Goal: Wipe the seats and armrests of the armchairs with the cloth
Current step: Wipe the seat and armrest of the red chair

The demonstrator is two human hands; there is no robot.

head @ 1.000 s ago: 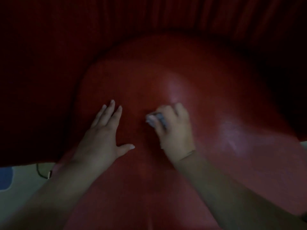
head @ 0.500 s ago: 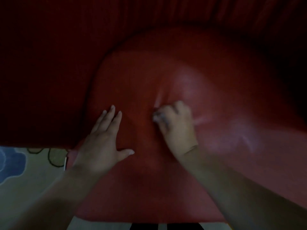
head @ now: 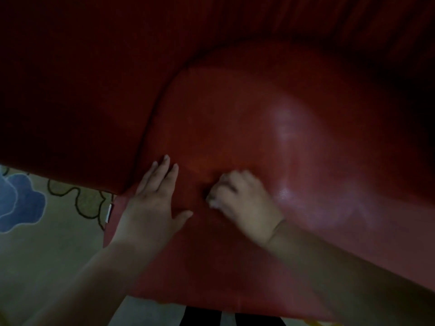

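mid-wipe on the seat (head: pixel 235 128), by judgement. right hand (head: pixel 242 203) curled tight, fingers together, bunched on what looks like the cloth (head: pixel 213 203), a pale blurred scrap just at the fingertips. left hand (head: pixel 150 208) flat just beside, fingers straight, thumb apart. glossy sheen right of the knuckles. armrest (head: pixel 70 102) beyond the left fingertips probably still left.

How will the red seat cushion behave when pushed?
Probably yields a little: the seat cushion looks domed and padded. Its glossy sheen suggests smooth, somewhat slippery upholstery. The flat left hand makes no obvious dent, so likely fairly firm.
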